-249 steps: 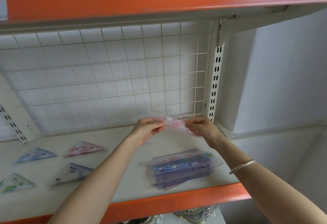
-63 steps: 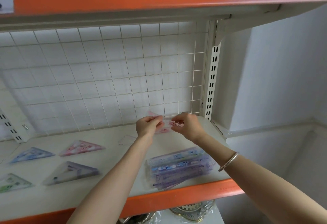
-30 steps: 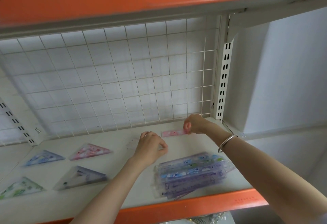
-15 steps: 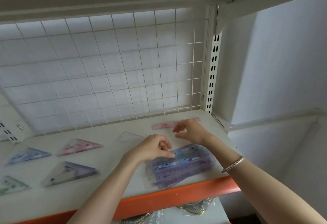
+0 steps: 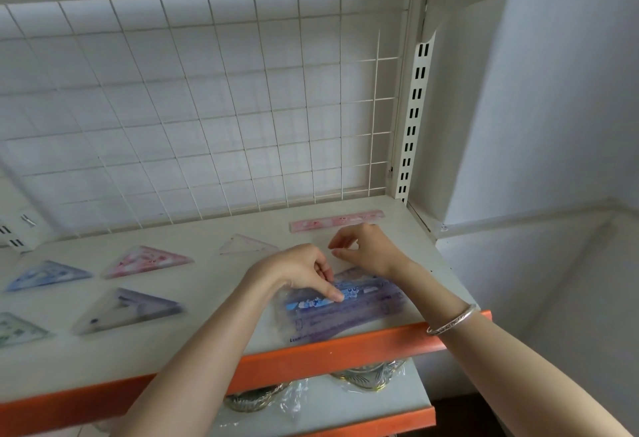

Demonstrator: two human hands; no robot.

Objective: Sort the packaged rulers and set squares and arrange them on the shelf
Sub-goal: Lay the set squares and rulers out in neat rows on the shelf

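1. Head view: the shelf [image 5: 86, 360] has an orange front edge, a white wire grid [image 5: 207, 108] behind it and a slotted upright [image 5: 411, 118] at the right
2. A pile of packaged rulers [image 5: 345, 312], blue and purple, lies at the front edge on the right side of the shelf
3. The left hand [image 5: 301, 270] rests on this pile, thumb tip pressed on the top blue pack and the other fingers curled in at the pile's far edge; whether they grip a pack cannot be told
4. The right hand [image 5: 366, 250] hangs just behind the pile, fingers loosely curled, with nothing seen in them; a bracelet [image 5: 453, 321] sits on its wrist
5. A pink ruler [image 5: 337, 222] lies flat at the back, near the grid, just beyond the right hand
6. Set squares lie apart from one another to the left: a clear set square [image 5: 247, 245], a pink set square [image 5: 148, 262], a blue set square [image 5: 46, 276], a purple set square [image 5: 128, 308] and a green set square [image 5: 17, 327], the last cut by the picture's edge
7. On the shelf below lie wrapped items [image 5: 366, 374], too hidden to tell what they are
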